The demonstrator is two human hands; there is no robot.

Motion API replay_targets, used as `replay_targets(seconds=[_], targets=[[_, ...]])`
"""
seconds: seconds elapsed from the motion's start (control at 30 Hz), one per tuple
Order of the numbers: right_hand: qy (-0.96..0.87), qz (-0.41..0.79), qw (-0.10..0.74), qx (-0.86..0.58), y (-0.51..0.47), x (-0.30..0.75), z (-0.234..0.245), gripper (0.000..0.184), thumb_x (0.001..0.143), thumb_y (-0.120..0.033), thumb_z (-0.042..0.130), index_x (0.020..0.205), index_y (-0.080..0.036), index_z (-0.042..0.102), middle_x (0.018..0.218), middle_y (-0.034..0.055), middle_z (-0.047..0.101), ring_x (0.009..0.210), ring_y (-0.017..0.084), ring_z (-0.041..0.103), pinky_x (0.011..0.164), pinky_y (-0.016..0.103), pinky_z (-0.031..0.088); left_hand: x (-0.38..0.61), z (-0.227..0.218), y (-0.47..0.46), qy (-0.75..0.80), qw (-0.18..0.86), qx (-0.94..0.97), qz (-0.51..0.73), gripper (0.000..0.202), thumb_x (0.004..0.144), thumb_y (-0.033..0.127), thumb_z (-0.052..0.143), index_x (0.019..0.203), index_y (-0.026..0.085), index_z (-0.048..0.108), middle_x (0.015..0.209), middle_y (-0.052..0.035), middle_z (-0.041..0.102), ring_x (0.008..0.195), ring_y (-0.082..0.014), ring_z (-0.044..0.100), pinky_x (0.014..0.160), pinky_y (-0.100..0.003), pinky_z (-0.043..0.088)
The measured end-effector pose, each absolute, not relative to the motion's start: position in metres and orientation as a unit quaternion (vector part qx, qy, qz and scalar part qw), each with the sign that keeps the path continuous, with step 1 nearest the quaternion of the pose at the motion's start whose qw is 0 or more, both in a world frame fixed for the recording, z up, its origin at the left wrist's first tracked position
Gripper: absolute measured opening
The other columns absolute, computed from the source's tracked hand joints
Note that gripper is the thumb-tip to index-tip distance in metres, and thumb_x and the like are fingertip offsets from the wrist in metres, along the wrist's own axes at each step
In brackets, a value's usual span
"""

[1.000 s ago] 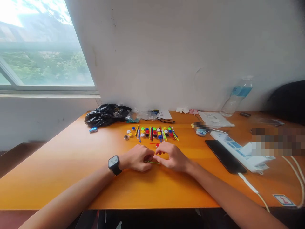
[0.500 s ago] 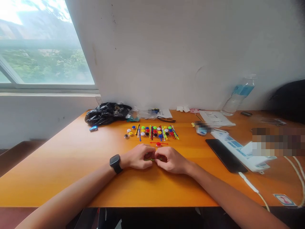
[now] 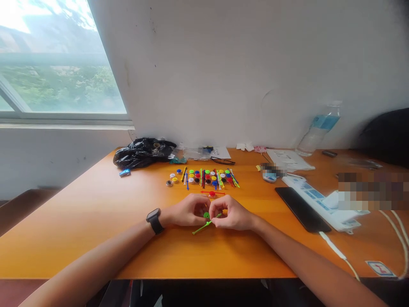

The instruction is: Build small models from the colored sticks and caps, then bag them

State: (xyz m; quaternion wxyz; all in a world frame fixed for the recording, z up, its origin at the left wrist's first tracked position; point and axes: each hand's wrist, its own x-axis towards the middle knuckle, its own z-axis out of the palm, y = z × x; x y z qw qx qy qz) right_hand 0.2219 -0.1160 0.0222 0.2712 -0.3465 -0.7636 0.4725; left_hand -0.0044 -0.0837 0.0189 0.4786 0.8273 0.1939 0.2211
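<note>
Both my hands meet over the orange table (image 3: pixel 96 221), just above its surface. My left hand (image 3: pixel 187 211), with a black watch on the wrist, pinches a small green disc (image 3: pixel 206 215). My right hand (image 3: pixel 231 213) pinches a thin green stick (image 3: pixel 204 226) that runs through the disc and slants down to the left. A red stick with a red disc (image 3: pixel 212 193) lies just beyond my fingers. Farther back lies a spread of several coloured discs and sticks (image 3: pixel 206 177).
A black plastic bag (image 3: pixel 142 152) lies at the back left. A black phone (image 3: pixel 302 209) on a cable, a white power strip (image 3: pixel 319 198), papers (image 3: pixel 287 158) and a water bottle (image 3: pixel 318 128) are on the right. The wall stands behind the table.
My hands lifted slightly and parted a little. The green stick, earlier flat under my fingers, now slants out below them with the green disc on it.
</note>
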Motion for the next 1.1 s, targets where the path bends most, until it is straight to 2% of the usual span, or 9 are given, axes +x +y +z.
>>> replay_targets(seconds=[0.17, 0.3, 0.4, 0.53, 0.67, 0.87, 1.1], targets=[[-0.743, 0.513, 0.266, -0.339, -0.112, 0.223, 0.025, 0.005, 0.072, -0.017, 0.072, 0.075, -0.016, 0.075, 0.073, 0.0011, 0.069, 0.068, 0.014, 0.059, 0.064, 0.025, 0.046, -0.004, 0.021, -0.083, 0.154, 0.432, 0.864, 0.209, 0.021, 0.090, 0.036, 0.078, 0.095, 0.015, 0.077, 0.098, -0.0084, 0.071, 0.088, -0.0190, 0.066, 0.080, -0.028, 0.052], [-0.737, 0.522, 0.264, -0.337, -0.110, 0.222, 0.023, 0.004, 0.072, -0.017, 0.072, 0.075, -0.015, 0.074, 0.072, 0.0005, 0.068, 0.066, 0.012, 0.057, 0.061, 0.023, 0.043, -0.006, 0.022, -0.080, 0.147, 0.425, 0.871, 0.198, 0.028, 0.088, 0.041, 0.083, 0.099, 0.015, 0.079, 0.103, -0.0096, 0.072, 0.092, -0.0210, 0.067, 0.081, -0.029, 0.052], [-0.736, 0.522, 0.263, -0.342, -0.109, 0.222, 0.022, 0.003, 0.072, -0.015, 0.071, 0.075, -0.015, 0.073, 0.067, -0.0007, 0.066, 0.060, 0.010, 0.056, 0.057, 0.021, 0.041, -0.011, 0.024, -0.077, 0.156, 0.434, 0.870, 0.176, 0.026, 0.092, 0.036, 0.076, 0.106, 0.014, 0.076, 0.101, -0.0089, 0.073, 0.089, -0.0200, 0.066, 0.080, -0.028, 0.052], [-0.709, 0.556, 0.235, -0.365, -0.106, 0.223, 0.015, 0.007, 0.076, -0.020, 0.072, 0.082, -0.015, 0.071, 0.060, -0.0023, 0.064, 0.049, 0.010, 0.056, 0.049, 0.020, 0.041, -0.015, 0.029, -0.077, 0.194, 0.441, 0.859, 0.174, 0.019, 0.098, 0.026, 0.061, 0.099, 0.012, 0.073, 0.091, -0.0063, 0.072, 0.081, -0.0158, 0.063, 0.074, -0.025, 0.050], [-0.690, 0.577, 0.224, -0.375, -0.103, 0.224, 0.007, 0.013, 0.080, -0.026, 0.074, 0.086, -0.015, 0.072, 0.064, 0.0002, 0.069, 0.052, 0.013, 0.062, 0.048, 0.020, 0.047, -0.014, 0.033, -0.083, 0.224, 0.468, 0.836, 0.176, 0.011, 0.089, 0.020, 0.065, 0.093, 0.012, 0.072, 0.083, -0.0032, 0.070, 0.075, -0.0141, 0.061, 0.067, -0.023, 0.048], [-0.679, 0.596, 0.229, -0.362, -0.103, 0.224, 0.005, 0.018, 0.082, -0.031, 0.077, 0.088, -0.014, 0.071, 0.068, 0.0026, 0.071, 0.055, 0.013, 0.065, 0.049, 0.021, 0.050, -0.012, 0.030, -0.086, 0.209, 0.419, 0.860, 0.202, 0.030, 0.083, 0.040, 0.083, 0.092, 0.013, 0.072, 0.087, -0.0044, 0.072, 0.077, -0.0148, 0.062, 0.067, -0.023, 0.046], [-0.686, 0.587, 0.223, -0.367, -0.103, 0.224, 0.007, 0.015, 0.082, -0.027, 0.076, 0.087, -0.014, 0.071, 0.067, 0.0028, 0.071, 0.054, 0.013, 0.064, 0.050, 0.021, 0.050, -0.010, 0.021, -0.081, 0.177, 0.382, 0.883, 0.209, 0.028, 0.085, 0.039, 0.083, 0.092, 0.015, 0.072, 0.090, -0.0047, 0.073, 0.077, -0.0141, 0.062, 0.069, -0.024, 0.046]])
